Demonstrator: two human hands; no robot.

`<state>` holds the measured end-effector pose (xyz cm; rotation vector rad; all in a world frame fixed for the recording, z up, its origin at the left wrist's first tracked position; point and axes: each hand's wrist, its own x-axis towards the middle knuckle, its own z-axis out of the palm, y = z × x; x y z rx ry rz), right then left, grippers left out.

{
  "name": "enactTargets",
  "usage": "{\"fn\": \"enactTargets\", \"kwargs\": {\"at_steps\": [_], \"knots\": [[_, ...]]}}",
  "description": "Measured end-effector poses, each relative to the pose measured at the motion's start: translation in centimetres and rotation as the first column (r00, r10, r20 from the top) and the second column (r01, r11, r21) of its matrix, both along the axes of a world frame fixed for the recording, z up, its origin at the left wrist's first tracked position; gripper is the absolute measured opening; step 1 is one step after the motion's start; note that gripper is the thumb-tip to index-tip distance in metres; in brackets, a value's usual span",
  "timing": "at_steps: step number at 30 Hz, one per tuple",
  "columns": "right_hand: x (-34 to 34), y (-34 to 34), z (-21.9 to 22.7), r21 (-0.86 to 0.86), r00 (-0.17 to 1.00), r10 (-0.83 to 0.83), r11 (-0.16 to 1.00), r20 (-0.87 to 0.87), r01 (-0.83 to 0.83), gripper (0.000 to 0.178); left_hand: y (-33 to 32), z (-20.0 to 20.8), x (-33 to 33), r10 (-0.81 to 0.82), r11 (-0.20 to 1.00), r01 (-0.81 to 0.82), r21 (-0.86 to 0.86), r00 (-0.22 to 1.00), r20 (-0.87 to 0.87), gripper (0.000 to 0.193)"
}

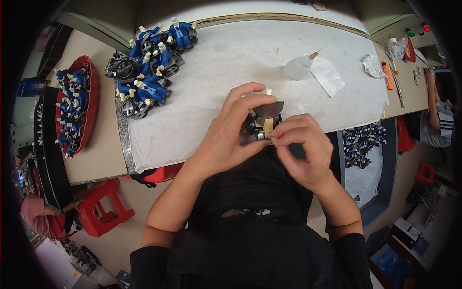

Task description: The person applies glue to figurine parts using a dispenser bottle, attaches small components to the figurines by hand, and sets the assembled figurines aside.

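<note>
Judged the step in hand to be close fingertip work on a wheelchair toy [268, 111], apparently at the tan piece [268, 127] below its dark chair back. Gripped the toy from its left side in the left hand [222, 132], with fingers curled over the top and thumb braced at the bottom, spread just wide enough to span it. Had the right hand [308, 151] at the toy's lower right, with thumb and forefinger nearly together at the tan piece. Could not tell touching from just beside there, nor make out any small part between those fingertips.

Held the toy between left thumb and fingers, to the left of the right hand and a little above it in view, over the near edge of the bench [108, 154]. Seemed, as a judgement, to call next for a steady left grip and a light, exact touch from the right, without twisting the chair or straining a wheel.

Saw well apart from both hands a pile of blue-suited figures [145, 68] at upper left, and a needle-tipped bottle [297, 67] beside a white cloth [326, 77] on the white sheet [216, 62].
</note>
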<state>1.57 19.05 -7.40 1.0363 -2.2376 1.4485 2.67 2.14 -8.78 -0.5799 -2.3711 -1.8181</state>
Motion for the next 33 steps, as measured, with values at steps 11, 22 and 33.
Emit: {"fn": "enactTargets", "kwargs": {"at_steps": [11,22,33], "knots": [[-10.7,10.3,0.7,-0.012,0.847,-0.529,0.849,-0.050,0.529,0.012,-0.5,-0.9,0.4,0.020,1.000,-0.021,-0.009,0.993,-0.112,0.066],[-2.6,5.3,1.6,-0.224,0.925,-0.085,0.958,0.371,0.178,0.059,1.1,0.3,0.9,0.027,0.999,-0.031,-0.014,0.979,-0.201,0.065],[2.5,7.5,1.2,-0.446,0.599,0.292,0.886,0.745,0.123,0.050,4.3,0.6,1.7,-0.106,0.988,0.114,0.104,0.991,-0.086,0.063]]}}
